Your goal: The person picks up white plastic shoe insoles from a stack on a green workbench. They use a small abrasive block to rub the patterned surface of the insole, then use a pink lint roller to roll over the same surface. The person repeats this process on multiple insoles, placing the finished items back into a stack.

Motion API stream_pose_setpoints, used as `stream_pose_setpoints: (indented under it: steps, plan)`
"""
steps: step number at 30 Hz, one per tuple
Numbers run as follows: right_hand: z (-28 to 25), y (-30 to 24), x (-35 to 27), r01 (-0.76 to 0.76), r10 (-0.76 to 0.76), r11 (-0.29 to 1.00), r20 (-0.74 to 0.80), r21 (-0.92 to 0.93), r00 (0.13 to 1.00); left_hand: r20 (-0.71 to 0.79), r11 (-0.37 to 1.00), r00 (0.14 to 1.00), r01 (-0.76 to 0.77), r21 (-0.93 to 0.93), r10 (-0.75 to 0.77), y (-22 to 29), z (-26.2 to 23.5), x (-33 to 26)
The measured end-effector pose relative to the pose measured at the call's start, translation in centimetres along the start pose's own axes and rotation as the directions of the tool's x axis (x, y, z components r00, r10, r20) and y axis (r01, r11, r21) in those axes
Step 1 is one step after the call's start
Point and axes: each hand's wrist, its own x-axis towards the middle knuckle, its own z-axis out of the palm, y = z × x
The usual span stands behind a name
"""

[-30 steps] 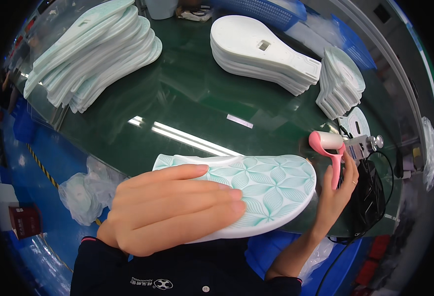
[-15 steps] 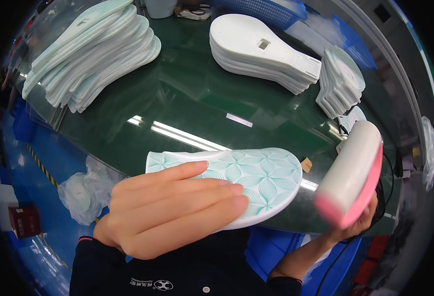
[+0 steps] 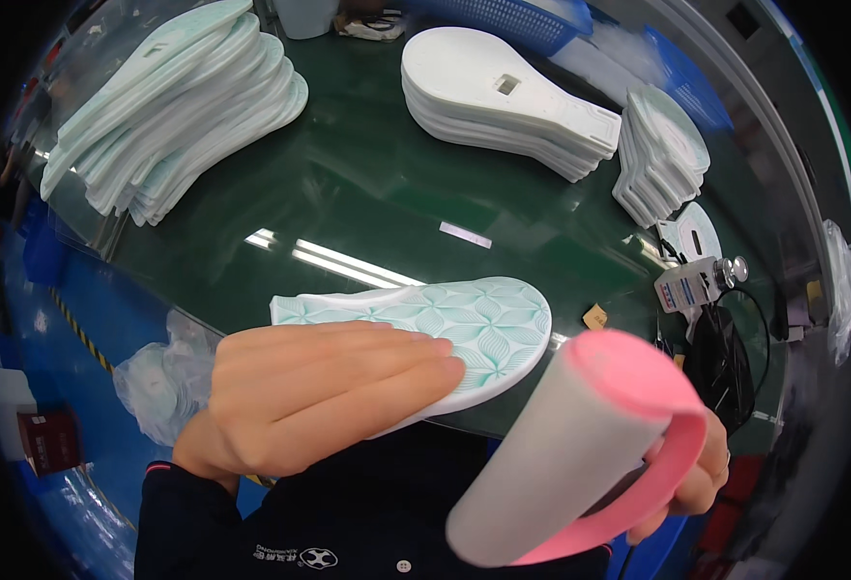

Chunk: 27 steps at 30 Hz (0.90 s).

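My left hand (image 3: pixel 314 391) lies over a white paddle-shaped panel (image 3: pixel 488 329) with a green leaf-and-petal pattern. Its fingers stretch along the top face, close together; the thumb is hidden, apparently under the panel's near edge. The rounded end points right, and the near edge juts out past the table toward my body. My right hand (image 3: pixel 704 474) grips the pink handle of a pale grey cylinder (image 3: pixel 556 454) with a pink end. What kind of tool it is I cannot tell. Tilted, it hangs in front of my body, right of the panel and apart from it.
On the dark green table (image 3: pixel 348 203) stand a tall stack of panels (image 3: pixel 184 106) at left, another stack (image 3: pixel 503 97) at the back, and a smaller stack (image 3: pixel 662 155) at right. A clear bottle (image 3: pixel 691 285) and black cable (image 3: pixel 765 338) lie right. Blue baskets (image 3: pixel 532 24) line the back.
The grey-and-pink cylinder has swung left, nearer to my body, with its pink end now up. The bottle behind it has come into view. Panel and left hand have shifted slightly left.
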Motion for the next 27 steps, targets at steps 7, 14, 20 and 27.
stream_pose_setpoints:
  steps: [7, 14, 20, 27]
  plan:
    - [-1.1, 0.4, 0.3, -0.080, 0.129, 0.978, 0.259, -0.192, 0.957, -0.025, 0.994, 0.999, -0.017, 0.104, 0.020, -0.3, -0.2, -0.1]
    - [-2.1, 8.1, -5.7, -0.788, 0.790, 0.585, -0.085, -0.192, 0.607, -0.030, 0.998, 0.998, -0.053, 0.030, 0.054, 0.4, -1.2, -0.6]
    - [-2.6, 12.0, -8.8, -0.826, 0.852, 0.456, -0.107, -0.330, 0.513, -0.016, 0.986, 0.987, -0.161, 0.038, 0.162, 0.2, -1.7, -0.8]
    - [-0.5, 8.0, -6.9, -0.592, 0.737, 0.532, -0.013, -0.605, 0.676, -0.121, 0.991, 0.984, -0.130, 0.039, 0.134, -0.2, -0.4, -1.3]
